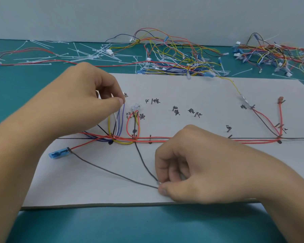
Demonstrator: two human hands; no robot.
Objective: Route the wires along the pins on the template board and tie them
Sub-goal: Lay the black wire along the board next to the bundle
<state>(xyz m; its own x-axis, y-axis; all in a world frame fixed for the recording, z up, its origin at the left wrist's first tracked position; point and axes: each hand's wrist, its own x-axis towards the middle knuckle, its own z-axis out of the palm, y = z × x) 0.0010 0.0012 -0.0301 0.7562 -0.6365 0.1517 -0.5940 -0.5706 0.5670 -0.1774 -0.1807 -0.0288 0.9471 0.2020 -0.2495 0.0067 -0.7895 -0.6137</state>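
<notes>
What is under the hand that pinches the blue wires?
Some blue wires, a white wire and a yellow wire rise from the board into the left hand. Its fingers cover their ends and any pin there, so those cannot be seen.

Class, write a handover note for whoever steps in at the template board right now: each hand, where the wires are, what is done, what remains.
Left hand: pinches the upper ends of the blue, white, yellow and black wires above the board's centre line.
Right hand: pinches the ends of two dark wires near the front edge of the template board.
Done: red wires run along the pins on the line; a red loop and a right-hand red branch are laid.
Left: seat both held groups, then tie. Cable ties lie behind the board; I see none on the bundle.
</notes>
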